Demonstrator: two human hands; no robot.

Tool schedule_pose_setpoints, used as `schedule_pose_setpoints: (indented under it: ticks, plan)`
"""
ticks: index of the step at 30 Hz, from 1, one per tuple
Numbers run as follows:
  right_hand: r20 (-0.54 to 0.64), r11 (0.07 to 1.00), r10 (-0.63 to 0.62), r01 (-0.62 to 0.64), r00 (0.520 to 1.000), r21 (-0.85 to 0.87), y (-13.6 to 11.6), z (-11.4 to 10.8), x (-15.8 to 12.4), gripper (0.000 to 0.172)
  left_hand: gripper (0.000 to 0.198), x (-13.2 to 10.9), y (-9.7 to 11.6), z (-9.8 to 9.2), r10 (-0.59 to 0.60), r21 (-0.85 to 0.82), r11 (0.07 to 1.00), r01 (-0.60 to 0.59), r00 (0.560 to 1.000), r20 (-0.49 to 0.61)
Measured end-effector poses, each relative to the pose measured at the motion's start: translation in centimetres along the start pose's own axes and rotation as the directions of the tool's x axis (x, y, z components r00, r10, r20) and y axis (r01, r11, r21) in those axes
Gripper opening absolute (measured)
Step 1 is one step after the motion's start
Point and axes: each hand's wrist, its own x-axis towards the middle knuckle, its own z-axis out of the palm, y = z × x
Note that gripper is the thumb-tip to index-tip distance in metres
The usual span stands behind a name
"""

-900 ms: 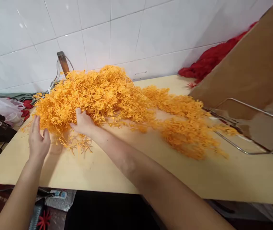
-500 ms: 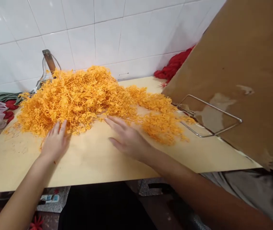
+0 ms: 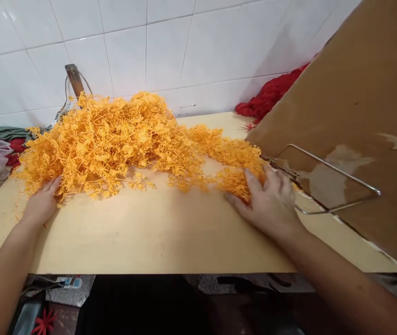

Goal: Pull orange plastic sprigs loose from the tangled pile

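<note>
Table (image 3: pixel 156 232): hands now spread, L hand (image 3: pixel 41 202) & R hand (image 3: pixel 271 202) flanking orange pile (image 3: pixel 115 139).

Pale wooden tabletop (image 3: pixel 156 237): orange plastic sprig heap (image 3: pixel 115 139), wire frame (image 3: pixel 324 181), red pile (image 3: pixel 268 97).

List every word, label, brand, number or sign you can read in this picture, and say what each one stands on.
None can be read: the tiled wall, the cardboard sheet and the wooden tabletop carry no print.
The small device under the table edge is too small to show any marking.
</note>
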Motion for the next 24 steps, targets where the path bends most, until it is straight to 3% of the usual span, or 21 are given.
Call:
schedule_pose_setpoints:
  ticks: [3,5,8,11,14,18,21,24]
  plan:
    - [0.131,1.000,-0.022,0.020,0.991,0.017,0.7,1.6,2.2,0.072,0.060,-0.2,-2.4,-0.2,-0.103,0.010,0.995,0.103,0.994,0.021]
    - [0.154,0.996,-0.084,0.082,0.985,0.019,0.4,2.4,4.4,0.073,0.057,-0.4,-3.3,-0.5,-0.210,0.029,0.978,0.208,0.975,0.068]
    - [0.144,0.991,-0.130,0.123,0.981,0.059,-1.0,3.3,7.9,0.073,0.053,-0.6,-3.2,-1.1,-0.278,0.045,0.960,0.276,0.958,0.067]
    - [0.110,0.994,-0.051,0.040,0.993,0.105,-2.6,4.2,10.7,0.074,0.051,-0.7,-2.3,-1.3,-0.291,0.057,0.956,0.289,0.956,0.032]
    - [0.026,0.989,0.063,-0.066,0.998,0.135,-3.8,5.3,11.8,0.073,0.053,-0.8,-1.6,-1.4,-0.295,0.045,0.955,0.294,0.955,0.008]
    - [-0.157,0.982,0.124,-0.098,0.980,0.163,-3.9,6.1,11.6,0.067,0.049,-1.1,-1.2,-1.2,-0.329,-0.075,0.943,0.324,0.941,-0.080]
    - [-0.284,0.966,0.179,-0.114,0.942,0.230,-3.7,4.9,11.2,0.052,0.049,-1.5,-0.6,-0.9,-0.332,-0.256,0.925,0.282,0.926,-0.180]
    - [-0.448,0.949,0.099,0.051,0.889,0.312,-5.2,2.0,9.8,0.033,0.050,-2.2,0.7,-1.1,-0.268,-0.394,0.911,0.124,0.903,-0.336]
